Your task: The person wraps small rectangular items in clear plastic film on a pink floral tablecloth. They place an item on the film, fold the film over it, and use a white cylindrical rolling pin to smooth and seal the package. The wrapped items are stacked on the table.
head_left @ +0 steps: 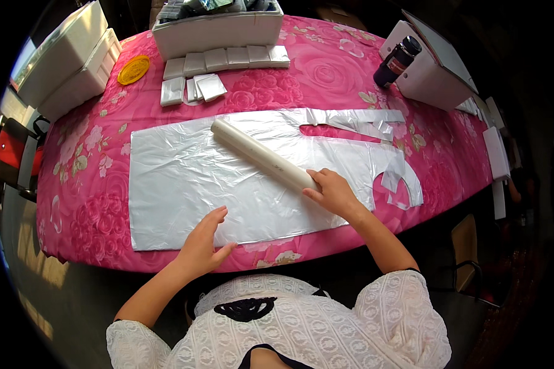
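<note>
A thin white plastic apron (172, 184) lies spread across the table, its neck loop and strap ends at the right. Slantwise on top rests a long pale tube (258, 155), its far end toward the upper left. My right hand (331, 192) grips the tube's near right end, thumb on one side and fingers on the other. Near the apron's front edge, my left hand (202, 245) is open, fingers stretched and thumb apart, holding nothing. Small creases run over the film around the tube.
Behind the apron, folded white packets (215, 59) line up before a white foam box (218, 35) of dark packages. More foam boxes (74, 67) stand left, near a yellow plastic dish (133, 70). At right, a dark bottle (397, 61) stands by another foam box (428, 80). Pink floral cloth (89, 203) covers the table.
</note>
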Demonstrator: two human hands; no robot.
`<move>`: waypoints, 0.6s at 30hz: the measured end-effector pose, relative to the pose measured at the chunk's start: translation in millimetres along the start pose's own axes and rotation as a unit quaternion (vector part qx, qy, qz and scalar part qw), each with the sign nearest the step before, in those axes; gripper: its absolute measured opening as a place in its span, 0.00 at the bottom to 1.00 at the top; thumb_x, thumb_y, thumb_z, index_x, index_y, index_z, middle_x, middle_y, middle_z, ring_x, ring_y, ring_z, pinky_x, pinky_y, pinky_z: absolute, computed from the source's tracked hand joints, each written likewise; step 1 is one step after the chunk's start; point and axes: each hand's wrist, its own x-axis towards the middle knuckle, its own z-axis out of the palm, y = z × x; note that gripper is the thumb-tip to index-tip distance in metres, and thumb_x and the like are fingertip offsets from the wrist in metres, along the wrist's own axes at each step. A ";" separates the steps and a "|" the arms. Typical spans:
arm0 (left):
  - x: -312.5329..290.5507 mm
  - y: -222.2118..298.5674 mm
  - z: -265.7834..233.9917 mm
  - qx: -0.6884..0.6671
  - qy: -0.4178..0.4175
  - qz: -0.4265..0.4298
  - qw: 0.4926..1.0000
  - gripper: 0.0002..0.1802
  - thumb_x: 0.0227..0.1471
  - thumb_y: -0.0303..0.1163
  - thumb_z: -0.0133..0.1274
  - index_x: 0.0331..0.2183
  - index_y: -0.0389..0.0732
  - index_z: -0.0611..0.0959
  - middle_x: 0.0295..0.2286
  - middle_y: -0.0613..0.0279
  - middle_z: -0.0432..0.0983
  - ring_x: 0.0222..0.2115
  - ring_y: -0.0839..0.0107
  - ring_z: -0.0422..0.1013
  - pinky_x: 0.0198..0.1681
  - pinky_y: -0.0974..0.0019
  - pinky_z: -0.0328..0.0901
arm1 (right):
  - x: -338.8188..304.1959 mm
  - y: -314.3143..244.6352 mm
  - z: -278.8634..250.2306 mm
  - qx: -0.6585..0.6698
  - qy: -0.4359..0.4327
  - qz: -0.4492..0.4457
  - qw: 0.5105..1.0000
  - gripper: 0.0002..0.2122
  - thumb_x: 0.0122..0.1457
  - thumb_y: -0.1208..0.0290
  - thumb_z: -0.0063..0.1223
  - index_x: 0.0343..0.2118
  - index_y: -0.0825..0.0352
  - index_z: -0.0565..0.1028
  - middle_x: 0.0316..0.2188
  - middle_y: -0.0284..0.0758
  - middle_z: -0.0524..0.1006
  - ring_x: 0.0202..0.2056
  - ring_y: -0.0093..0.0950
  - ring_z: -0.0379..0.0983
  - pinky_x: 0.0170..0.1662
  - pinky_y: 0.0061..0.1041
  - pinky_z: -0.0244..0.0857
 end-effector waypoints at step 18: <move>99.9 23.9 111.8 0.135 0.052 0.040 0.989 0.58 0.38 0.47 0.59 0.59 0.41 0.39 0.56 0.32 0.25 0.59 0.41 0.28 0.59 0.50 0.35 | -25.4 107.6 22.5 -0.094 0.118 -0.025 0.988 0.28 0.56 0.54 0.41 0.57 0.65 0.58 0.59 0.44 0.52 0.61 0.36 0.44 0.62 0.33 0.36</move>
